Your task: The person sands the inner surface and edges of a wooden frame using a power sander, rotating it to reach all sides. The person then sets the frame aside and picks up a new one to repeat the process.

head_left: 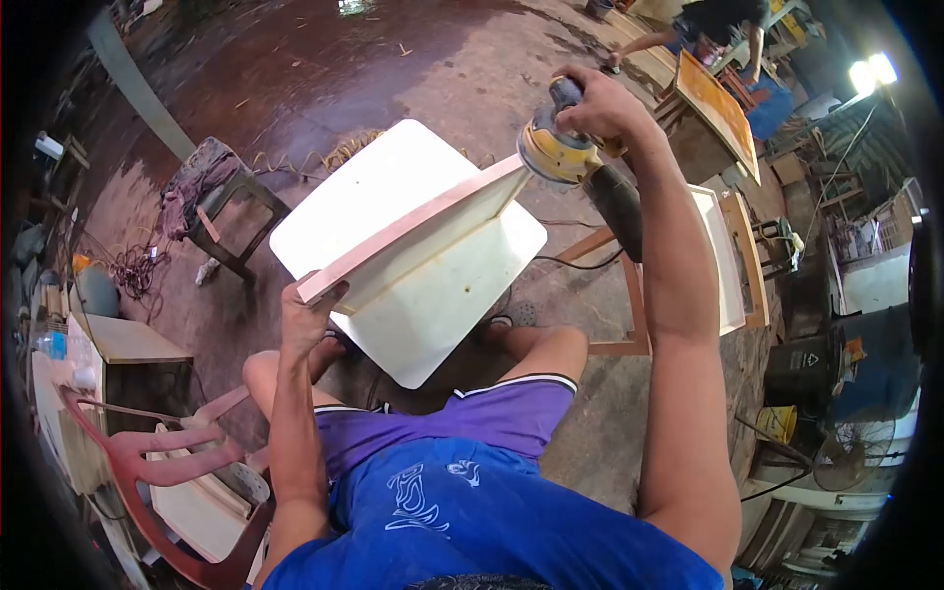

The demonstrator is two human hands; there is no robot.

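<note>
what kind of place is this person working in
Probably a woodworking shop: the right hand holds a power sander at one end of a wooden piece, and wooden furniture stands farther back.

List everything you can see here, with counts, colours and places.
Sander: one, yellow and black, at the panel's far end
Panel: one, pale wood, tilted above the tabletop
Tabletop: one, white, before the person
Stool: one, dark, cloth-draped, left
Chair: one, red, lower left
Hose: count unclear, yellow, behind the tabletop
Light: one cluster, white, upper right
Co-worker: one, dark top, upper right
Edge clutter: uncountable, mixed colours, both sides
Shirt: one, blue, bottom
Shorts: one pair, purple, above shirt
Left hand: one, bare, gripping panel
Right hand: one, bare, gripping sander
</note>
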